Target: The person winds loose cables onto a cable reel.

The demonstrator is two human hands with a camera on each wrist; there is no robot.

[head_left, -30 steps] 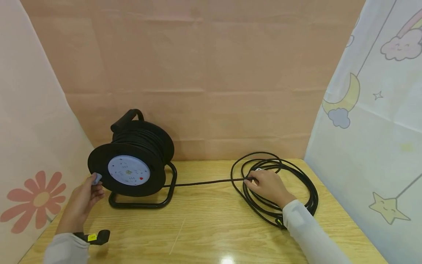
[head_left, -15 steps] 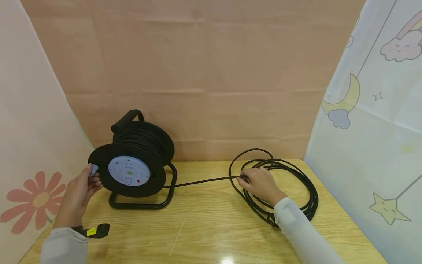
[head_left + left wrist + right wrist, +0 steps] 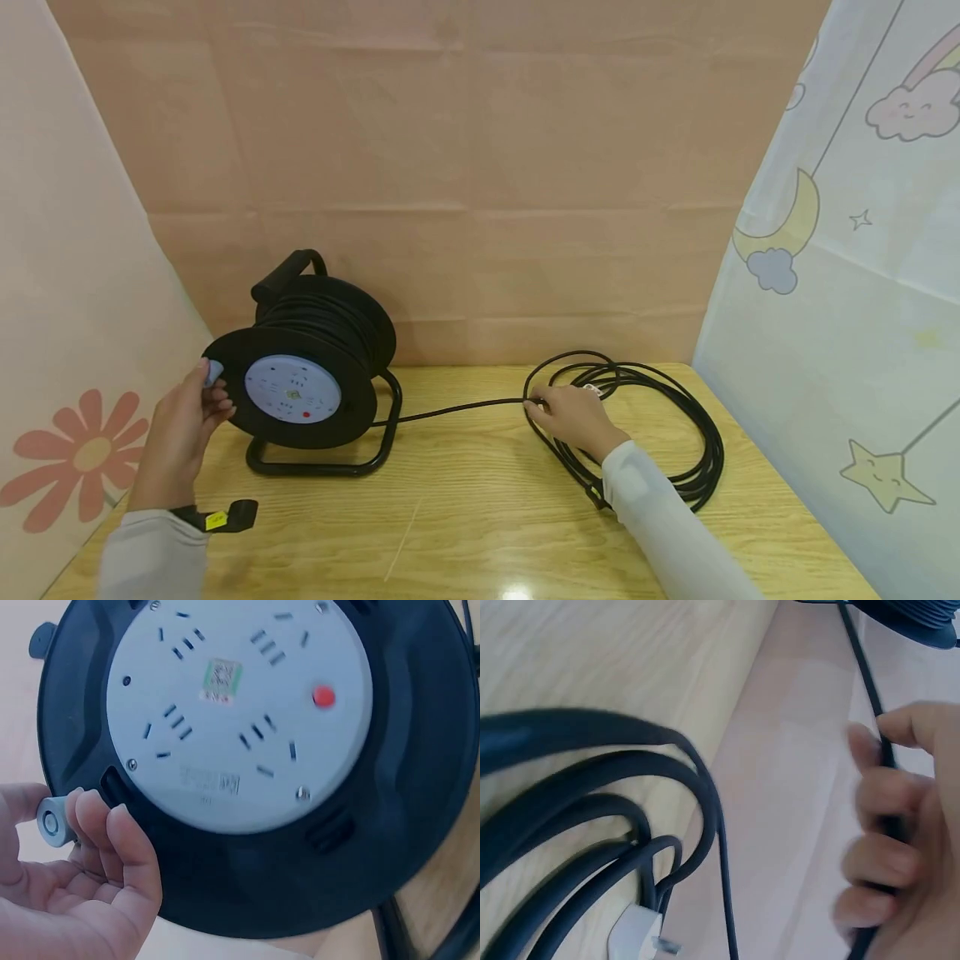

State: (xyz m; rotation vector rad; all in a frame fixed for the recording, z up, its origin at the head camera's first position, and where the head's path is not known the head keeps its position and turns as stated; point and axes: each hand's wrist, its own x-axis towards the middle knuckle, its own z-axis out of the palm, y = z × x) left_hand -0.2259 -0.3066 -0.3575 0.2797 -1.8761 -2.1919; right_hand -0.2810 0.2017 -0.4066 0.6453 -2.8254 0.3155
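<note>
A black cable reel [image 3: 307,367] with a white socket face [image 3: 240,712] stands on its frame at the table's left. My left hand [image 3: 183,417] pinches the grey crank knob [image 3: 54,821] on the reel's rim. A black cable [image 3: 457,407] runs taut from the reel to my right hand [image 3: 573,417], whose fingers [image 3: 885,847] curl round it. Loose loops of the same cable [image 3: 660,417] lie on the wooden table [image 3: 465,517] around and behind that hand. A white plug [image 3: 637,930] lies among the loops.
A pink paper wall stands behind the table, a flower-print sheet [image 3: 67,450] at the left and a cloud-and-moon sheet [image 3: 847,275] at the right. A black wrist strap with a yellow tag [image 3: 221,517] sits on my left sleeve.
The knob has risen up the reel's left rim with my left hand, so the reel has turned. My right hand has slid left along the cable, and the loose loops have drawn in.
</note>
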